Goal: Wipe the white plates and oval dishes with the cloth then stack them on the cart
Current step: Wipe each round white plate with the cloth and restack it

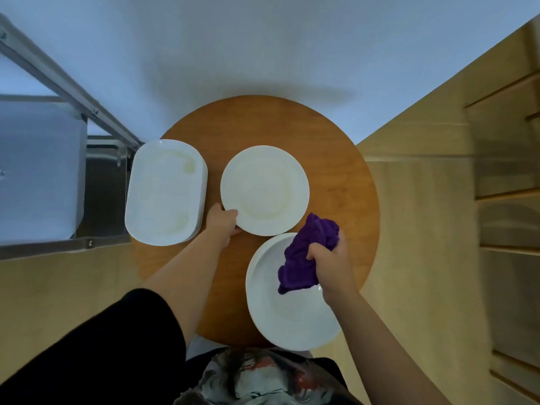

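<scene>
While the purple cloth [306,252] is clutched in the curled fingers of the right hand [330,258] above the near plate stack [292,317], the round plate's [264,190] rim is pinched by the left hand [223,222], oval dishes [165,191] lying just beyond its knuckles.

A round wooden table [336,171] bears oval dishes [163,191] (stacked) and two plate stacks [264,190].

A round wooden table [336,159] stands in the middle, against a plain pale wall [263,39] on the far side. The floor [73,282] on both sides is light wood-coloured. On the right, pale wooden panelling with horizontal ledges [502,171] runs near to far. The light is dim and soft, casting a faint shadow on the wall beyond the table.
</scene>
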